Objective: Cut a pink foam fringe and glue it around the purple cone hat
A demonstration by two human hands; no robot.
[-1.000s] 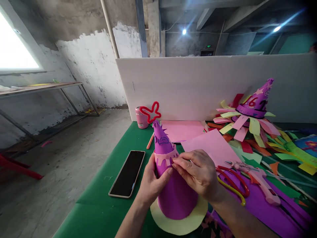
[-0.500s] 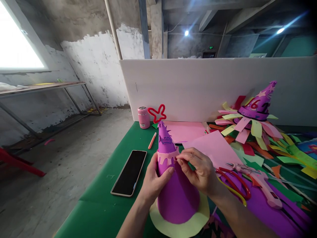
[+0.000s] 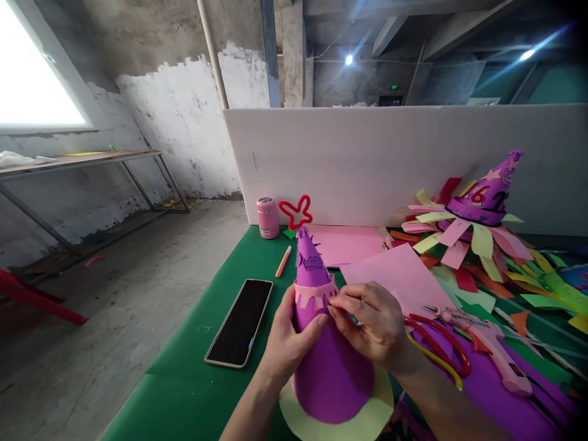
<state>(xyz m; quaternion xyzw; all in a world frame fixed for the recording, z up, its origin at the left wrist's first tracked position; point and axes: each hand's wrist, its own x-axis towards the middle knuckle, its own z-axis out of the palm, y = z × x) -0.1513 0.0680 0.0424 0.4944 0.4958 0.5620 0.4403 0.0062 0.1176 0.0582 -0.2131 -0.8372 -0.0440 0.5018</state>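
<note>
A purple cone hat (image 3: 334, 380) with a pale yellow brim (image 3: 294, 407) stands before me, topped by a red butterfly shape of fuzzy wire (image 3: 296, 212). Round its upper part runs a pink band (image 3: 316, 294) with a jagged lower edge. My left hand (image 3: 289, 337) is wrapped round the hat's left side just below the band, thumb across the front. At the band's right side, my right hand (image 3: 370, 318) pinches with thumb and forefinger close against it. Whether those fingertips grip the band's edge or a small piece is hidden.
Left of the hat lie a black phone (image 3: 239, 323) and an orange pen (image 3: 283, 262); a pink jar (image 3: 267, 218) stands behind. On the right are a pink glue gun (image 3: 493, 349), red-handled scissors (image 3: 443, 343), pink sheets (image 3: 399, 275), paper strips and another decorated hat (image 3: 487, 196).
The view has shifted slightly, so the things sit a little further right. Both hands keep their places on the hat, the right fingers still pinched at the band.
</note>
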